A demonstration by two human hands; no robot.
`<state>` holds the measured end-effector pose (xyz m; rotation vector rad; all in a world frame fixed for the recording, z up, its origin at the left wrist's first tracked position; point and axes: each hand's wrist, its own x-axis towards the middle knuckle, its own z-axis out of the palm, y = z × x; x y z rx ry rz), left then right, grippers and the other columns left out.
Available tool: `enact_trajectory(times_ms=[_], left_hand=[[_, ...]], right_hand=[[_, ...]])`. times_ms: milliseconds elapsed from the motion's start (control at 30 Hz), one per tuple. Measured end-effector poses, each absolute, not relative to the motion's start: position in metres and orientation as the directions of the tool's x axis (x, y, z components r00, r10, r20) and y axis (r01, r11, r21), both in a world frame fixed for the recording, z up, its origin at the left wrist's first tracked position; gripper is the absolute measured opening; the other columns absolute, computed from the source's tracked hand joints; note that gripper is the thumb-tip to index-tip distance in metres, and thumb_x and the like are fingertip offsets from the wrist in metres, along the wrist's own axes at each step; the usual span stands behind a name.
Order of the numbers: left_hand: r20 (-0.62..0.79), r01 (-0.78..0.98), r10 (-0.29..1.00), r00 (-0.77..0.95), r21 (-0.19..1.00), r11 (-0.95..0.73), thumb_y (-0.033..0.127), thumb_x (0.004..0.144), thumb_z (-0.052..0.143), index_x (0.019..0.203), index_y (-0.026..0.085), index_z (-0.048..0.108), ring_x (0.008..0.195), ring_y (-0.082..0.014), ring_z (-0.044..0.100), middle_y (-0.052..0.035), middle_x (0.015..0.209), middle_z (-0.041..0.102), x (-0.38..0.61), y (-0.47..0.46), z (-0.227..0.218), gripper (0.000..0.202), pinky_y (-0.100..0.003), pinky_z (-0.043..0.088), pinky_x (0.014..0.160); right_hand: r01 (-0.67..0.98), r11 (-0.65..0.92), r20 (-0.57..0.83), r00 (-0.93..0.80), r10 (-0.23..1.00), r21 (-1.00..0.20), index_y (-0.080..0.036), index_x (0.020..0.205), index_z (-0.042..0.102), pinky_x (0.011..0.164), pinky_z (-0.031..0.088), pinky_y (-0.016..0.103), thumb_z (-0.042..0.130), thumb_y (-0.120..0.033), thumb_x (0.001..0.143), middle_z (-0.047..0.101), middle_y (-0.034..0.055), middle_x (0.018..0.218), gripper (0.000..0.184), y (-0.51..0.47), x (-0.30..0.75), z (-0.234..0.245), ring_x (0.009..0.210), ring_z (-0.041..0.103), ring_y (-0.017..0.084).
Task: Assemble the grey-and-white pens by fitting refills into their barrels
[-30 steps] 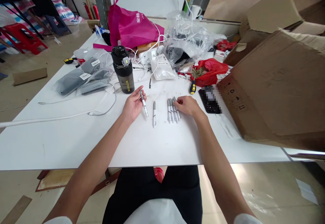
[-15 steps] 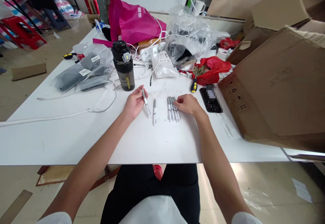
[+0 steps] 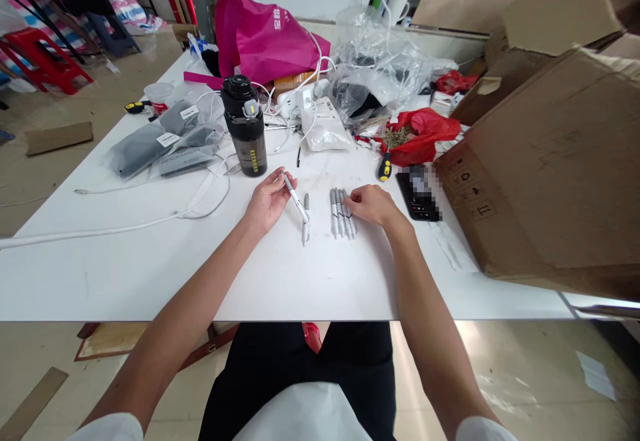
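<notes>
While your left hand (image 3: 269, 202) pinches a silver pen (image 3: 296, 198) between thumb and fingers, its tip slants down over a second pen (image 3: 305, 222) lying on the white counter (image 3: 150, 274), almost touching it; your right hand (image 3: 373, 205) lies relaxed, its fingers (image 3: 353, 195) pressed loosely together, tips resting on a tight row of pens (image 3: 341, 214) just right of the lone one; beyond that hand sit a yellow-and-black screwdriver (image 3: 384, 169) and a phone (image 3: 417, 194); a black water bottle (image 3: 244, 126) stands upright past your left hand.
</notes>
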<state>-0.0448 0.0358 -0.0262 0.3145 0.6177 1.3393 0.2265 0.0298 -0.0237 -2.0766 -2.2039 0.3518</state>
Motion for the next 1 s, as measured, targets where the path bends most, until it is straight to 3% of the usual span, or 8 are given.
enact_trajectory(times_ms=[533,1000], left_hand=[[-0.233,-0.781,0.965,0.116,0.579,0.234,-0.004,0.101,0.055,0.099,0.012,0.072,0.088,-0.0114,0.071,-0.0044,0.09,0.069,-0.0442,0.0359,-0.0276,0.023,-0.032,0.058,0.109],[-0.217,-0.777,0.967,0.131,0.584,0.236,-0.003,0.099,0.057,0.099,0.012,0.073,0.089,-0.0117,0.071,-0.0042,0.09,0.069,-0.0435,0.037,-0.0328,0.022,-0.033,0.056,0.113]], right_hand=[[0.974,0.004,-0.151,-0.04,0.988,-0.227,-0.022,0.077,0.071,0.066,0.031,0.034,0.061,-0.043,0.091,0.075,0.0081,0.082,0.027,0.027,0.2215,-0.0161,0.079,0.063,0.025],[0.929,0.01,-0.103,-0.052,0.993,-0.369,-0.021,0.083,0.072,0.068,0.035,0.033,0.063,-0.038,0.092,0.077,0.006,0.086,0.022,0.0272,0.2214,-0.0186,0.079,0.062,0.022]])
